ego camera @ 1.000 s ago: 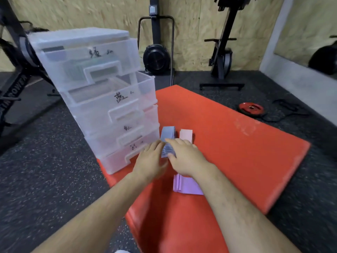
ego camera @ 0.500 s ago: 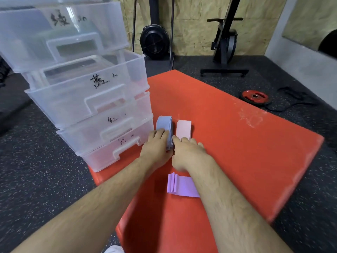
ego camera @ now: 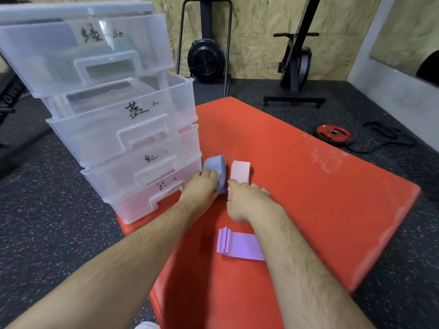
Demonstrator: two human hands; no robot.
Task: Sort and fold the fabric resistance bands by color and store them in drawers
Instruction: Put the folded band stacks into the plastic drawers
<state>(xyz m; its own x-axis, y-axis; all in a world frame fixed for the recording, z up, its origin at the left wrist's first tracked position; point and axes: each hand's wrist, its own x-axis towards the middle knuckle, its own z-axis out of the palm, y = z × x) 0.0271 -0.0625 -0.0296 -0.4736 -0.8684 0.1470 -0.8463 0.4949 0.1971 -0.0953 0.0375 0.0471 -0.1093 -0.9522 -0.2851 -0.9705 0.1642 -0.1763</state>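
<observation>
Left hand (ego camera: 202, 191): grips folded blue band (ego camera: 217, 169), near red mat (ego camera: 308, 198)'s left edge.
Right hand (ego camera: 247, 203): curled over pink band (ego camera: 241, 170)'s near end; grip unclear.

A folded blue band (ego camera: 215, 166) stands on edge just in front of the drawers (ego camera: 123, 129), gripped by the left hand (ego camera: 199, 193). Right beside it a folded pink band (ego camera: 241, 170) lies flat, its near end under the curled fingers of the right hand (ego camera: 249, 203); a folded purple band (ego camera: 240, 245) lies flat, nearer and apart. The drawers are a clear four-high stack with black handwritten labels, the second one pulled partly out.
</observation>
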